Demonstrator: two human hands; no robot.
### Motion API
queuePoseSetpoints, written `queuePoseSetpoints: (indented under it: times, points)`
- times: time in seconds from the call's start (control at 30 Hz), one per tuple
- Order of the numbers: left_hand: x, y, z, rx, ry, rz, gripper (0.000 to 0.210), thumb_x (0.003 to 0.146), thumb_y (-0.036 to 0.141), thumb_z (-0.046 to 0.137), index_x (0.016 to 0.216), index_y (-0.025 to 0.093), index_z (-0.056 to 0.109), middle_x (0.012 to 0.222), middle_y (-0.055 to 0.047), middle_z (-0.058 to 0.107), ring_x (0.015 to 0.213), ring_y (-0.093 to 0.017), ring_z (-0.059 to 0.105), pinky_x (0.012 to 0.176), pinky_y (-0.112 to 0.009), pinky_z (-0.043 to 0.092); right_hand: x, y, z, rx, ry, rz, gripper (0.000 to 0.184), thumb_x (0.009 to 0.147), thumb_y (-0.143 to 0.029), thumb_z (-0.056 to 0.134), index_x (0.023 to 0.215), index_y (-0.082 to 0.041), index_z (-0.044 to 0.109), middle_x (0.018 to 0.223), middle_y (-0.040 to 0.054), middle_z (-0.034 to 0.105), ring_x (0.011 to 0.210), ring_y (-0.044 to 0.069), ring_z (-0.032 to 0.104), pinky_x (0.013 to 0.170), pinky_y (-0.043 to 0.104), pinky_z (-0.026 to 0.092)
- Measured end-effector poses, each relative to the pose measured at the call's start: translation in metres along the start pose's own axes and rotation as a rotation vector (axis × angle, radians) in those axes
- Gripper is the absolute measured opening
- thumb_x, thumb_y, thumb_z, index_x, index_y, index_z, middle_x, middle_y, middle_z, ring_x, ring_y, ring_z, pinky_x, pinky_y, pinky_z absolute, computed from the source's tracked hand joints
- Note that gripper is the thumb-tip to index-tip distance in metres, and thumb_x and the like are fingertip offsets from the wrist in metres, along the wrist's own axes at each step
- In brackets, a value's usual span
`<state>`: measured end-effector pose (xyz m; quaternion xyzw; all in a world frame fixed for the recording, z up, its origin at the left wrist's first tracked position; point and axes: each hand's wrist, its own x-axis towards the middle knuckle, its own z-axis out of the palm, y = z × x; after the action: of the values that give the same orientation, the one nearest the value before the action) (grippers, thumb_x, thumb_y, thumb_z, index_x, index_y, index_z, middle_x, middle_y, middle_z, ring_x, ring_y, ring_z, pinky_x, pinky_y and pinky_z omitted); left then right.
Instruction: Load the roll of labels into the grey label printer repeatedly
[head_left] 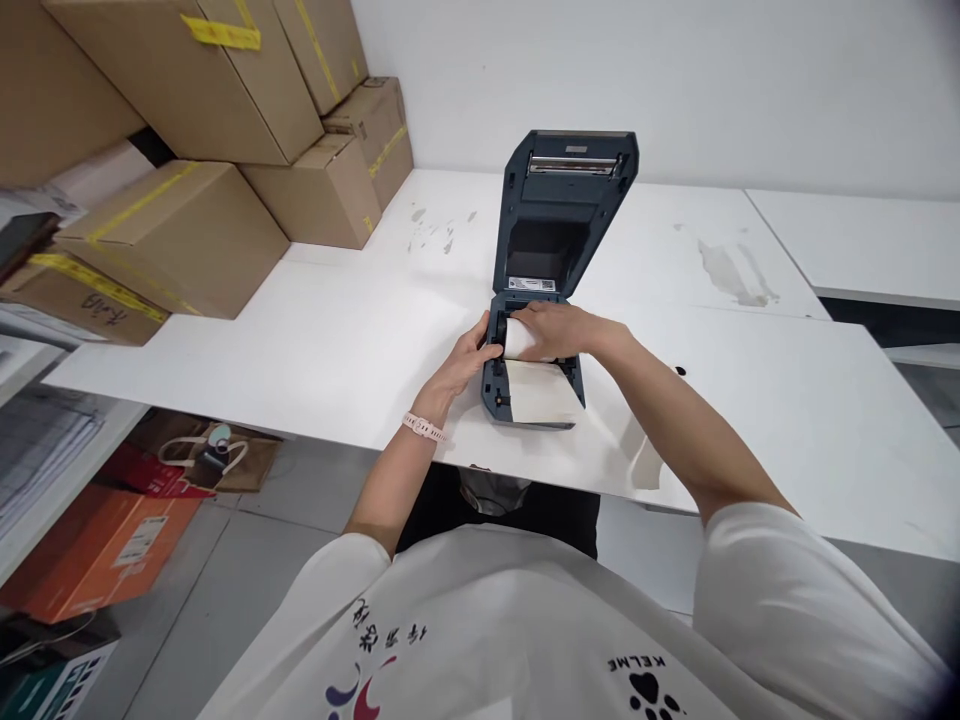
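Note:
A dark blue-grey label printer [493, 388] stands on the white table with its lid [568, 220] raised and tilted back. Inside its bay sits a white label roll [517, 338], partly covered by my fingers. A strip of label paper [541, 392] runs from the roll over the printer's front. My left hand [463, 362] grips the printer's left wall, its thumb reaching in beside the roll's end. From the right, my right hand [556, 330] is closed over the roll, its fingers curled across the top. The roll's right end is hidden by this hand.
Cardboard boxes [172, 235] are stacked at the table's left and back left. The white wall [675, 90] rises behind the table [360, 350]. A small black object [680, 371] lies right of the printer. An orange box [112, 545] stands on the floor at lower left.

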<state>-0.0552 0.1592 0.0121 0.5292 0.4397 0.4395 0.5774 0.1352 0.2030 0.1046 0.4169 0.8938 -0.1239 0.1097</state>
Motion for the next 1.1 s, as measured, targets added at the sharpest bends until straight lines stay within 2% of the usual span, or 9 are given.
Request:
queuePoseSetpoints:
  times: [0.13,0.27,0.4,0.5,0.6,0.87,0.93,1.03,1.1]
  points:
    - [-0.001,-0.004,0.003,-0.015,0.006,0.017,0.086,0.084,0.027,0.063,0.165,0.026,0.034,0.172,-0.001,0.039,0.158,-0.026,0.039,0.128,-0.037,0.036,-0.06,-0.023,0.047,0.125,0.364,-0.114,0.05,0.105,-0.037,0.047,0.149,-0.016,0.055,0.155,0.0181,0.057,0.145,0.036,0.053,0.116,0.055,0.048]
    - [-0.002,-0.003,0.009,0.002,0.049,0.008,0.085,0.086,0.027,0.06,0.166,0.025,0.03,0.171,-0.001,0.04,0.158,-0.025,0.039,0.127,-0.037,0.037,-0.097,-0.055,0.095,0.13,0.476,-0.074,0.049,0.109,-0.04,0.039,0.15,-0.021,0.057,0.163,0.0138,0.049,0.154,0.033,0.045,0.125,0.058,0.041]
    - [-0.009,-0.003,0.018,0.003,0.113,-0.026,0.075,0.091,0.03,0.056,0.163,0.025,0.037,0.17,-0.002,0.042,0.155,-0.027,0.043,0.126,-0.04,0.039,-0.1,-0.072,0.112,0.1,0.539,-0.008,0.048,0.11,-0.036,0.039,0.152,-0.022,0.055,0.165,0.0119,0.046,0.156,0.031,0.041,0.128,0.055,0.039]
    - [-0.022,-0.002,0.024,-0.045,0.125,-0.039,0.073,0.094,0.041,0.06,0.162,0.026,0.038,0.168,-0.006,0.044,0.152,-0.03,0.047,0.124,-0.044,0.042,-0.096,-0.076,0.113,0.082,0.575,0.002,0.047,0.11,-0.035,0.04,0.152,-0.022,0.056,0.164,0.0129,0.048,0.154,0.032,0.044,0.122,0.056,0.046]
    - [-0.036,-0.001,0.027,-0.065,0.106,-0.041,0.085,0.09,0.045,0.068,0.165,0.029,0.031,0.17,-0.006,0.041,0.153,-0.031,0.045,0.125,-0.047,0.041,-0.094,-0.077,0.115,0.059,0.627,0.008,0.047,0.11,-0.034,0.04,0.15,-0.017,0.058,0.161,0.0154,0.051,0.152,0.035,0.048,0.115,0.056,0.052]
    - [-0.061,0.001,0.036,-0.047,0.149,-0.056,0.094,0.087,0.043,0.075,0.167,0.029,0.027,0.171,-0.006,0.039,0.155,-0.032,0.042,0.126,-0.047,0.04,-0.104,-0.067,0.119,0.217,0.637,-0.078,0.046,0.109,-0.036,0.045,0.151,-0.02,0.057,0.163,0.0128,0.05,0.154,0.033,0.045,0.12,0.056,0.048]
    - [-0.068,0.0,0.039,-0.06,0.182,-0.069,0.095,0.087,0.043,0.076,0.167,0.028,0.027,0.17,-0.007,0.041,0.155,-0.033,0.042,0.126,-0.048,0.04,-0.108,-0.057,0.111,0.337,0.628,-0.141,0.042,0.108,-0.039,0.048,0.145,-0.026,0.063,0.158,0.0101,0.057,0.15,0.031,0.05,0.118,0.055,0.05]
    - [-0.078,0.002,0.041,-0.094,0.18,-0.104,0.099,0.083,0.043,0.079,0.167,0.026,0.027,0.169,-0.009,0.043,0.153,-0.035,0.045,0.125,-0.049,0.042,-0.094,-0.022,0.086,0.541,0.846,-0.09,0.04,0.106,-0.048,0.052,0.14,-0.031,0.065,0.148,0.0074,0.066,0.142,0.029,0.059,0.116,0.054,0.052]
    - [-0.083,0.005,0.041,-0.102,0.152,-0.16,0.106,0.081,0.043,0.082,0.168,0.028,0.023,0.17,-0.009,0.04,0.151,-0.036,0.047,0.122,-0.05,0.046,-0.065,0.015,0.059,0.621,1.095,0.055,0.053,0.104,-0.06,0.051,0.149,-0.032,0.057,0.156,0.0075,0.059,0.146,0.031,0.054,0.119,0.06,0.047]
